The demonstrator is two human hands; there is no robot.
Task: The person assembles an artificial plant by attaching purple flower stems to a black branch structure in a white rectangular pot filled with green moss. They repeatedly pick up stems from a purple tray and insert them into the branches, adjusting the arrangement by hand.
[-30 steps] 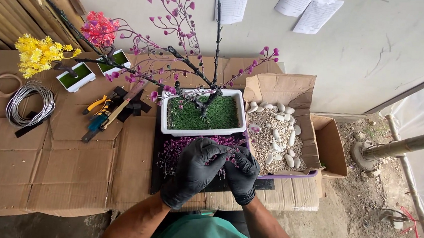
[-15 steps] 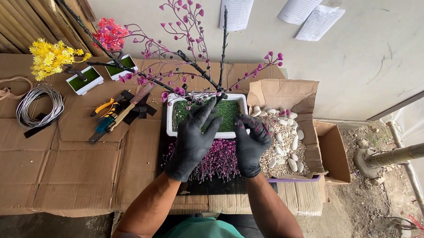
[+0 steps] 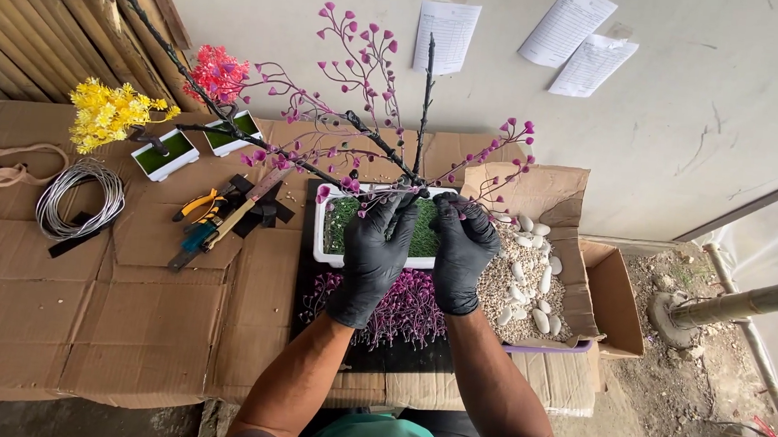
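Tree is being planted: trunk base pinched by left hand and right hand over planter; steadying upright is called for.

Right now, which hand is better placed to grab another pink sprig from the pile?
Left, probably. The left hand lies over the pink sprig pile, wrist directly above it. The right hand sits farther right, fingers up at the tree base.
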